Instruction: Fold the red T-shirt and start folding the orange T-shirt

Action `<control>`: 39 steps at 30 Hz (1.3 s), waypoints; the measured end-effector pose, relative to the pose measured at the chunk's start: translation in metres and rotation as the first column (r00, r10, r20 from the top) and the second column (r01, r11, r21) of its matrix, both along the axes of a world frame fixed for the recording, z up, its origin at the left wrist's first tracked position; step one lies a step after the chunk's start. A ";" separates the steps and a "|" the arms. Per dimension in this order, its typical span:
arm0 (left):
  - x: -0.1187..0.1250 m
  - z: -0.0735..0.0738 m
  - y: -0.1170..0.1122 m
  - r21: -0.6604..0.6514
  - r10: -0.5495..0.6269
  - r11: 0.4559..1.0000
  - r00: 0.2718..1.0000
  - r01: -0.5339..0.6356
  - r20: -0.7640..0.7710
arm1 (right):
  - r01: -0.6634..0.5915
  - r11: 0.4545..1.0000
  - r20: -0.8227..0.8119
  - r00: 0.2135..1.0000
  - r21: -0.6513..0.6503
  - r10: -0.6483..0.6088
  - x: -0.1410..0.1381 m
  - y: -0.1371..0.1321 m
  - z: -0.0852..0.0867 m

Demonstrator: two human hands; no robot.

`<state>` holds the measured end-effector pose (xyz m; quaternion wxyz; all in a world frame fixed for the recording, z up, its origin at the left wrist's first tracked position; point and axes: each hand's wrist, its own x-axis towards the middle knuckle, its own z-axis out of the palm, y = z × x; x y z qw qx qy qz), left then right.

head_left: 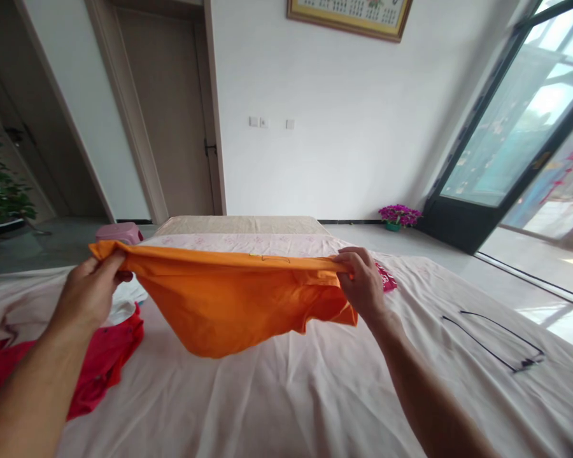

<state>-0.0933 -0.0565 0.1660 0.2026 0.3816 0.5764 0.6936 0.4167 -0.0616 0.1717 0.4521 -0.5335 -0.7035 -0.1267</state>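
Note:
An orange garment (239, 299), perhaps a T-shirt, hangs stretched between my two hands above the bed-like surface (286, 407) with its pale cover. My left hand (95, 280) pinches its left upper corner, thumb against fingers. At the other end my right hand (360, 280) grips the upper edge. The top edge runs nearly straight, while the lower part sags in a curve and swings free. Which part of the garment each edge is cannot be told. Behind my left forearm lie red clothes (107, 362) and a white cloth (124, 302).
Black-framed glasses (528, 364) lie at the right on the cover. A folded red patterned cloth (386, 278) sits beyond my right hand. A pink stool (119, 233) stands past the far left edge. Purple flowers (400, 215) are on the floor by the glass door (491, 146).

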 end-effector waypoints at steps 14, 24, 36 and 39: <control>0.011 0.015 0.037 0.142 -0.182 0.977 0.970 0.160 0.161 | 0.051 0.987 -0.139 0.988 -0.152 -0.072 0.014 0.065 0.022; -0.018 -0.017 -0.008 0.064 -0.275 0.961 0.893 0.271 0.357 | -0.647 0.620 -0.776 0.624 -0.444 0.095 0.030 0.003 0.019; 0.018 0.028 0.083 0.307 -0.369 0.915 0.851 0.262 0.373 | -0.485 0.875 -0.901 0.378 0.003 0.212 0.003 0.140 0.061; 0.012 0.047 0.089 0.385 -0.393 0.884 0.866 0.264 0.310 | -0.472 0.877 -0.840 0.439 0.088 0.320 0.013 0.143 0.085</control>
